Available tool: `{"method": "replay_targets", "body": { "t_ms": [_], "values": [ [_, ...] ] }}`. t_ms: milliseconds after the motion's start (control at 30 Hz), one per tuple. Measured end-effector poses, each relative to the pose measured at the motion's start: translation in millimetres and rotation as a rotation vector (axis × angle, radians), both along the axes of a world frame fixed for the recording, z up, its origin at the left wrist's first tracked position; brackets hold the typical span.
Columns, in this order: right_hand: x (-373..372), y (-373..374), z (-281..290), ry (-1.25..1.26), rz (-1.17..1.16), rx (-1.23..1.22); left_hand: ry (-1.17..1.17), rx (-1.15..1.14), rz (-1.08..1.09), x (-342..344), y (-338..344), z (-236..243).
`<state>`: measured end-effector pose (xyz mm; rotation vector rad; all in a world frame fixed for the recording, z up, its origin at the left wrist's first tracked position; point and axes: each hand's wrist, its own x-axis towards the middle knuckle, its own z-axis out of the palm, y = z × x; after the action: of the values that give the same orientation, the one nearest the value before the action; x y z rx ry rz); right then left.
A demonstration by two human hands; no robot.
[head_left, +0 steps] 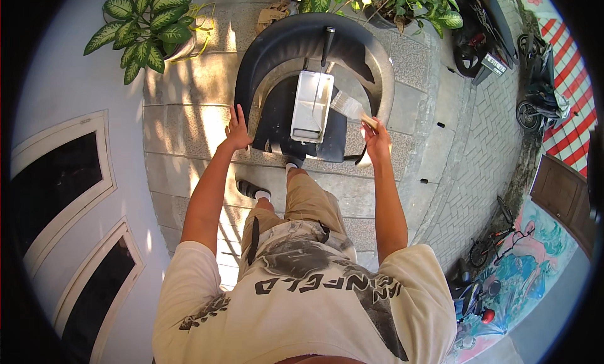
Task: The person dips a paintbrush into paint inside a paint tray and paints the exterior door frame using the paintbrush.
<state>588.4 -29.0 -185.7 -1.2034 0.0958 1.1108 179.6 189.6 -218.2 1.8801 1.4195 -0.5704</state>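
A black curved-back armchair (270, 38) stands before me. On its seat lies a white paint tray (304, 105) with compartments, and a metal rod with a black handle (328, 44) rests across the tray. My left hand (237, 130) has its fingers spread at the chair's left arm; I cannot tell whether it touches it. My right hand (376, 140) grips a wide paintbrush (348, 104) by its wooden handle, the pale bristles pointing left toward the tray, over the right side of the seat.
Potted plants (148, 34) stand along the back and left, beside a white wall (119, 207) with dark windows. Paved slabs (409, 68) lie underfoot. Parked motorbikes (535, 100) and a bicycle (487, 248) line the right side, near a painted wall (516, 282).
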Motion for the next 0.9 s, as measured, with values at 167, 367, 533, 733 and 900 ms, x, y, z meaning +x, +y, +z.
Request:
{"method": "replay_targets", "body": {
  "t_ms": [167,367,533,733,900],
  "values": [
    [-24.1,18.8,46.1,0.270,-0.089,0.198,-0.367,0.078,0.146,-45.1,0.7,18.6],
    [-59.4,44.0,91.4,0.461,-0.034,0.479,-0.782,-0.135,0.370,-47.4,-59.4,115.7],
    [-127.9,79.2,145.6,0.525,0.125,0.567,-0.960,-0.084,0.457,-91.0,-116.3,190.3],
    [-230.7,107.5,197.5,0.566,0.318,0.566,-1.098,0.091,0.638,-167.5,-176.9,249.1],
    [-321.1,118.0,225.9,0.651,0.510,0.598,-1.191,0.324,0.694,-231.3,-218.6,290.0]
  ]
}}
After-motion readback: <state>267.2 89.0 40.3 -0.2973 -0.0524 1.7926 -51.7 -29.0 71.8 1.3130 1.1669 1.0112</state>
